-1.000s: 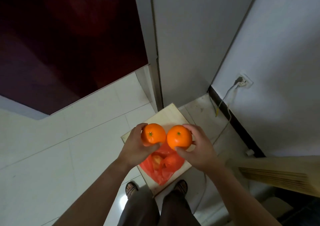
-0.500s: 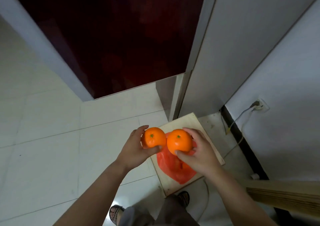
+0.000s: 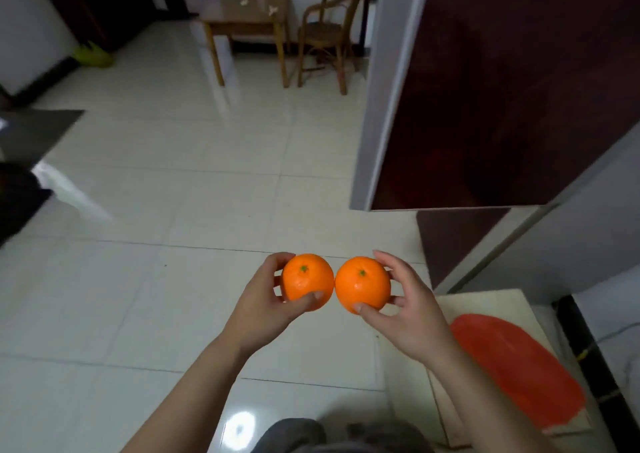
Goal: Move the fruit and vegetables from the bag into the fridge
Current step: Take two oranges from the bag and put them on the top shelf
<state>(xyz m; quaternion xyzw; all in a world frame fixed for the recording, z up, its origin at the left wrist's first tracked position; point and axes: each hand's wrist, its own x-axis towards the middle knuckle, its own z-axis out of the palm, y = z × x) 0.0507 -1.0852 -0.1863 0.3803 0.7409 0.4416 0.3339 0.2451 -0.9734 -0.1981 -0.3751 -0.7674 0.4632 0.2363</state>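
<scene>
While each hand is occupied with one fruit, neither is free to work a door. Fingers and thumb of the left hand (image 3: 263,300) curl round the left orange (image 3: 306,281). A thumb-and-fingertip pinch of the right hand (image 3: 412,317) holds the right orange (image 3: 362,284). Both fruits sit stem-end up, side by side, touching or nearly so, above the tiled floor (image 3: 173,210). At lower right the red bag (image 3: 512,366) lies on a pale board (image 3: 485,300), its contents not visible. Just beyond the hands stands the fridge (image 3: 502,88), dark red with a grey edge; its door appears shut, though the wide angle leaves this uncertain. Risk noted: if the door needs pulling, one hand must take both oranges, and a fingertip hold could let one slip and roll away. A wooden table (image 3: 246,12) and chair (image 3: 325,29) stand well apart at the far wall, neither in the path to the fridge.
</scene>
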